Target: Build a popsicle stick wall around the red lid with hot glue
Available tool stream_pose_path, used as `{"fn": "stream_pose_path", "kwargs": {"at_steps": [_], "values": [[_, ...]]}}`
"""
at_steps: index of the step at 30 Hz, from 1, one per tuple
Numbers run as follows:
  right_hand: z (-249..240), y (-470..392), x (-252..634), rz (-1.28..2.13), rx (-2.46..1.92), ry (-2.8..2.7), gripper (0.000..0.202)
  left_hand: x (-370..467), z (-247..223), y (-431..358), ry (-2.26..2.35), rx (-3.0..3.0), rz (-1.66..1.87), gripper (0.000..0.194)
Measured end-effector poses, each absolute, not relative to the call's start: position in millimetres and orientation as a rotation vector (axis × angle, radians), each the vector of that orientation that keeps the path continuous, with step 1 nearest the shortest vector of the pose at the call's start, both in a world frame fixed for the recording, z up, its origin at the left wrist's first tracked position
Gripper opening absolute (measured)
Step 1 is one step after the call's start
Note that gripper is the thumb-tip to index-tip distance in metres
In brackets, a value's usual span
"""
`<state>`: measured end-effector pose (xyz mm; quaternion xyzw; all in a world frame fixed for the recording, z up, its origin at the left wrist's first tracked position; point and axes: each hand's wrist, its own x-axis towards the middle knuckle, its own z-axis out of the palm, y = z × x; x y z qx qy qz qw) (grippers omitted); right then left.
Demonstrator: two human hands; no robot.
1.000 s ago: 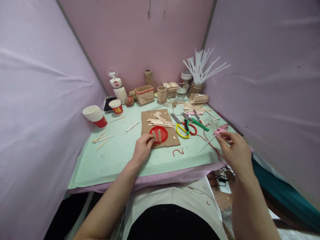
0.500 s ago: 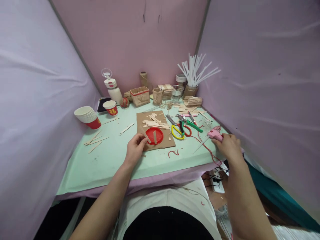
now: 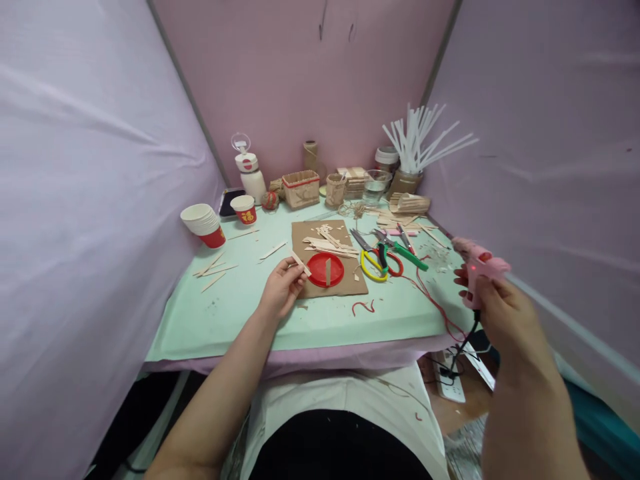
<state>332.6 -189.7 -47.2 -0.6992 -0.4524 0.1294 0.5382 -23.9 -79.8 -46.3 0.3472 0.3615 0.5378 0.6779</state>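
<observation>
One wooden strip is pinched between the left fingers, while the right fingers grip a pink glue gun.

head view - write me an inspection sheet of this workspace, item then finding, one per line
surface: green cloth, specked; cardboard sheet on it
work pieces: red disc on the cardboard, one flat strip lying across it
clutter: wood pieces on the cardboard; scissors and green-handled cutters to its right; red cord trailing over the cloth
left hand: pinching a wooden strip
right hand: gripping a pink glue gun, red light showing
cables: black cable down from the gun; power strip below the tabletop
surroundings: pink backdrop, lilac side sheets
other people: nothing seen
</observation>
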Motion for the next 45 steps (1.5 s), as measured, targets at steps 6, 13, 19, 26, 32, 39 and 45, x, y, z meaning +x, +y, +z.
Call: {"fn": "stream_pose_path", "kwargs": {"at_steps": [6,13,19,26,32,39,45], "values": [[-34.8,-198.2,254.7,0.876,-1.346,-0.898,0.041,-29.2,-44.7,-78.7,0.684,0.592,1.107,0.014],[-35.2,-206.1,186.6,0.969,-1.283,-1.231,0.045,-33.4,-43.0,-79.6,0.612,0.455,1.093,0.014],[-34.3,-212.0,160.7,0.840,-1.410,-1.400,0.047,-26.8,-36.2,-92.2,0.525,0.118,1.064,0.023],[-41.8,-216.9,150.8,0.617,-1.454,-1.521,0.045,-19.5,-39.5,-105.0,0.397,-0.028,1.028,0.027],[-43.2,-216.1,146.6,0.560,-1.410,-1.568,0.041,-18.8,-42.2,-104.2,0.393,-0.095,1.011,0.028],[-45.9,-214.7,147.0,0.556,-1.437,-1.557,0.042,-18.6,-41.1,-104.8,0.403,-0.104,1.006,0.030],[-50.2,-213.7,147.7,0.532,-1.458,-1.556,0.044,-18.0,-40.7,-104.9,0.417,-0.077,1.016,0.031]]}}
